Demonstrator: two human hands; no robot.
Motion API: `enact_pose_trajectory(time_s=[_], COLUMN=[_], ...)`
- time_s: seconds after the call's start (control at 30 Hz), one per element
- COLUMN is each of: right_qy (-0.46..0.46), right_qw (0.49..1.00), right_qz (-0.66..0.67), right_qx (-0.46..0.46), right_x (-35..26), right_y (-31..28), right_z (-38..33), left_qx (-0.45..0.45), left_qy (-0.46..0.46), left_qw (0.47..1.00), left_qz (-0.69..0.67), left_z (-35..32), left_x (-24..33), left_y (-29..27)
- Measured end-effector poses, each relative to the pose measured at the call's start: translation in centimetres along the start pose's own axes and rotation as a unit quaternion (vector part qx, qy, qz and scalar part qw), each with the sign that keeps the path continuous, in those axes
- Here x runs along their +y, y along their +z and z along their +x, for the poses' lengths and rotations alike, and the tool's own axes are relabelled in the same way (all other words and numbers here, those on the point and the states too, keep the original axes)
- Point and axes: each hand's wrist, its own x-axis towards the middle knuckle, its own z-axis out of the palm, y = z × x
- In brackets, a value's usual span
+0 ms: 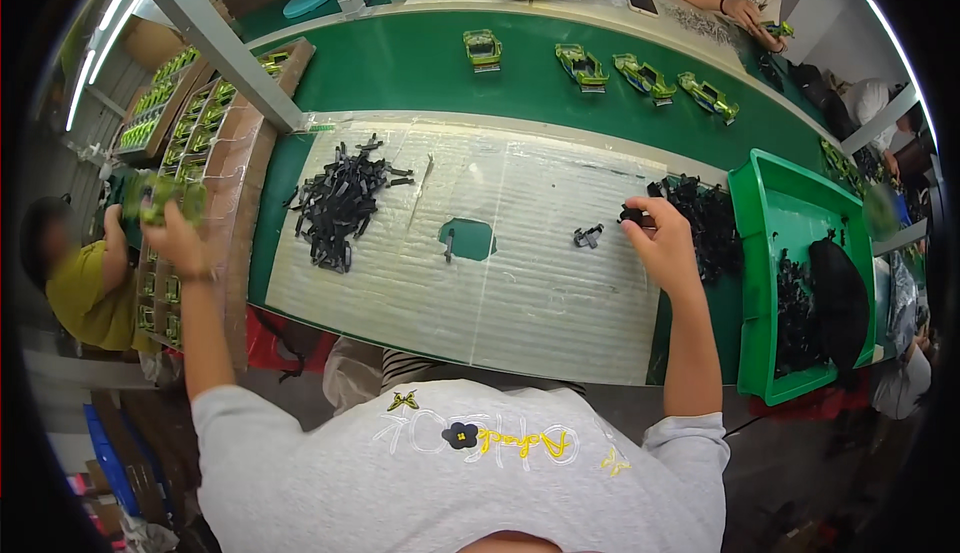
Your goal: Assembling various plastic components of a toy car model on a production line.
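At the far left, my left hand is raised over the cardboard trays, its fingers closed on a yellow-green plastic frame that is smeared by motion. On the right of the work mat, my right hand pinches a small black plastic part between thumb and fingers. Another black plastic part lies on the mat just left of that hand. Beyond the hand's right side is a heap of black parts. A second heap, of longer black pieces, lies on the mat's left side.
A cardboard tray of green frames stands at the left. Several green frames sit on the green belt ahead. The green bin at right holds black parts. A grey post rises at left. Co-workers sit left and far right.
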Motion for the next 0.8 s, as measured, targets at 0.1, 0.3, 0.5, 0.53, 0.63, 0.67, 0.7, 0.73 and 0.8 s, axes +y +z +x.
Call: enact_pose_trajectory(time_s=[0.1, 0.3, 0.5, 0.53, 0.63, 0.67, 0.7, 0.73, 0.8], right_qy=[0.011, -0.022, 0.098, 0.102, 0.130, 0.094, 0.057, 0.058, -0.115], right_qw=[0.995, 0.986, 0.986, 0.985, 0.970, 0.974, 0.972, 0.971, 0.972], right_qz=[-0.080, -0.152, 0.051, 0.051, -0.126, -0.173, -0.218, -0.219, -0.186], right_qx=[-0.060, -0.066, -0.127, -0.128, -0.159, -0.113, -0.066, -0.071, -0.090], right_x=[-1.7, -0.5, -0.1, -0.2, -1.9, -2.1, -2.2, -2.1, -1.7], right_y=[-0.6, -0.1, -0.9, -0.8, -1.4, -1.6, -1.7, -2.1, -2.5], right_z=[-0.2, -0.9, -0.2, -0.2, -0.3, -0.5, -0.6, -0.7, -0.9], left_qx=[0.021, -0.365, -0.488, -0.490, -0.507, -0.520, -0.525, -0.521, -0.522], left_qy=[-0.081, -0.335, -0.542, -0.570, -0.588, -0.593, -0.574, -0.578, -0.591], left_qw=[0.981, 0.796, 0.561, 0.528, 0.497, 0.463, 0.490, 0.490, 0.460], left_qz=[-0.177, -0.347, -0.392, -0.394, -0.387, -0.404, -0.394, -0.393, -0.408], left_z=[-6.2, -17.1, -27.3, -28.1, -28.6, -28.5, -28.5, -28.4, -28.1], left_x=[7.1, 18.6, 16.2, 16.4, 15.4, 15.3, 15.4, 15.6, 15.7], left_y=[-1.3, 8.7, 16.6, 16.8, 16.6, 16.6, 16.3, 16.1, 15.6])
